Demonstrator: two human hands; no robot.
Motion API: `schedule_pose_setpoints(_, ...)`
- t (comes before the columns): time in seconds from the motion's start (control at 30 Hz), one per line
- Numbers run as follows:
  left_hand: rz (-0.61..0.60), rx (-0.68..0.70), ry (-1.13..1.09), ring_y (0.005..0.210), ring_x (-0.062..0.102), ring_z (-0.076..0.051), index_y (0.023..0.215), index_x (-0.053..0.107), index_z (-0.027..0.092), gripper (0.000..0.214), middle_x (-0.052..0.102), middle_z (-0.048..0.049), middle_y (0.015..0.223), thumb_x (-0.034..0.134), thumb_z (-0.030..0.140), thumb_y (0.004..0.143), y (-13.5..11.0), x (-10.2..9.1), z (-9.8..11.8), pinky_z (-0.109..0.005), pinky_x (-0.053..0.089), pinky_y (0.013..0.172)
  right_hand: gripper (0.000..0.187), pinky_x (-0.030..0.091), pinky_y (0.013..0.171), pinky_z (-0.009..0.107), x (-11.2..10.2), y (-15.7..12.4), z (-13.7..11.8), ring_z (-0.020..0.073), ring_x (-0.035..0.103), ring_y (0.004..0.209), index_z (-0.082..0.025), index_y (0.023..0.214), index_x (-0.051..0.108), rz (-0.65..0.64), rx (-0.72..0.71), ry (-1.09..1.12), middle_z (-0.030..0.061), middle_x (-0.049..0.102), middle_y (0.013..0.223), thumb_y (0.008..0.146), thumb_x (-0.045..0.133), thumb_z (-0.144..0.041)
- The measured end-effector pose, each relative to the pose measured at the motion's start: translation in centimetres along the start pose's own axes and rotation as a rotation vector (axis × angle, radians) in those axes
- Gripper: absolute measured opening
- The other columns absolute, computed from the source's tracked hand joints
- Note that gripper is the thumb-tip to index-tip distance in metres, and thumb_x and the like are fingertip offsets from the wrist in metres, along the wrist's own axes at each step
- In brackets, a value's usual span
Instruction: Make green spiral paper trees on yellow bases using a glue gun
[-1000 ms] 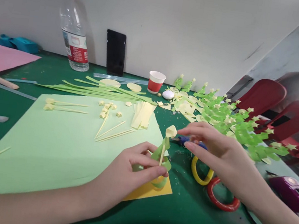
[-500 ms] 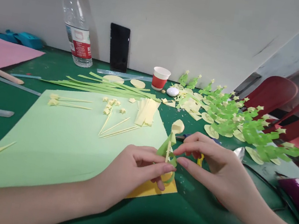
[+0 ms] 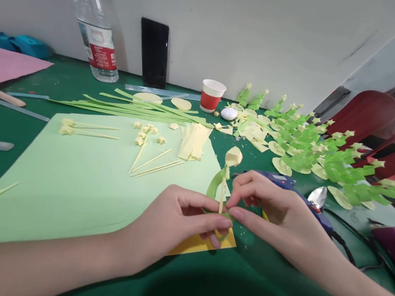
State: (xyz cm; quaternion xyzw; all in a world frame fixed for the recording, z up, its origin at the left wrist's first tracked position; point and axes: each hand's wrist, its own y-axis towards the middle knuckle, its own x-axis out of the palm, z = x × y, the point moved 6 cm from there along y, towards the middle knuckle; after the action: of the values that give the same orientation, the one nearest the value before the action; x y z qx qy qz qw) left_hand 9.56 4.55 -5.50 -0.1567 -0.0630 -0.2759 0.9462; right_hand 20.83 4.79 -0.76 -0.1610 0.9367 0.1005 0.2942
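My left hand (image 3: 172, 223) pinches an upright thin stick (image 3: 223, 193) low down, between thumb and fingers. A pale yellow paper star (image 3: 233, 157) tops the stick. From just below the star, a green paper strip (image 3: 214, 184) curves down beside the stick to my fingers. My right hand (image 3: 273, 205) is closed in a pinch at the strip's lower part, right of the stick; its fingertips mostly cover what they grip. Beneath the hands lies a yellow-orange paper piece (image 3: 201, 246), and left of them a light green sheet (image 3: 77, 190).
Loose paper stars (image 3: 142, 135) and bare sticks (image 3: 158, 168) lie on the sheet. Behind are green strips (image 3: 133, 109), a paper cup (image 3: 212, 96), a phone (image 3: 154, 54) and a bottle (image 3: 102, 51). Finished star-topped green pieces (image 3: 328, 156) crowd the right, beyond a blue tool with a cord (image 3: 277, 180).
My right fingertips have moved in against the stick and the strip's lower part. The green strip now bows out in a narrower curve left of the stick. The view has shifted slightly.
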Motion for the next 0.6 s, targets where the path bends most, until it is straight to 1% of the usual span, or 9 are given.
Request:
schedule_pose_setpoints(0.17,0.002,-0.006,-0.001,0.055,0.060,-0.013,0.060,0.068,0.018,0.013,0.064,0.0023,0.054,0.064,0.028,0.068,0.04,-0.08,-0.10,-0.023,0.050,0.064,0.006,0.044,0.065,0.024,0.04,0.05,-0.16,0.0149,0.052,0.081,-0.022,0.070,0.056,-0.018,-0.031,-0.029,0.0016,0.051,0.078,0.075,0.054,-0.023)
schedule_pose_setpoints(0.27,-0.004,0.000,0.009,0.055,0.060,-0.012,0.061,0.068,0.018,0.011,0.064,0.0030,0.054,0.064,0.026,0.068,0.06,-0.05,-0.14,-0.021,0.049,0.064,0.008,0.043,0.065,0.023,0.09,0.10,-0.28,0.0128,0.051,0.078,-0.022,0.068,0.054,-0.012,-0.064,-0.068,0.0009,0.051,0.078,0.075,0.054,-0.019)
schedule_pose_setpoints(0.4,-0.008,0.010,0.036,0.054,0.059,-0.010,0.064,0.069,0.019,0.005,0.062,0.0049,0.054,0.066,0.023,0.066,0.03,0.05,0.02,-0.018,0.048,0.059,0.010,0.042,0.063,0.021,0.18,0.03,-0.43,0.0110,0.050,0.075,-0.021,0.068,0.052,0.000,-0.096,-0.119,0.0000,0.051,0.077,0.075,0.052,-0.015)
schedule_pose_setpoints(0.6,-0.013,0.012,0.095,0.053,0.057,-0.011,0.065,0.068,0.017,0.008,0.060,0.0040,0.053,0.064,0.022,0.068,0.06,0.19,0.37,-0.020,0.048,0.060,0.009,0.041,0.061,0.020,0.16,-0.09,-0.82,0.0101,0.051,0.072,-0.021,0.069,0.050,0.012,-0.117,-0.098,-0.0003,0.052,0.075,0.076,0.051,-0.015)
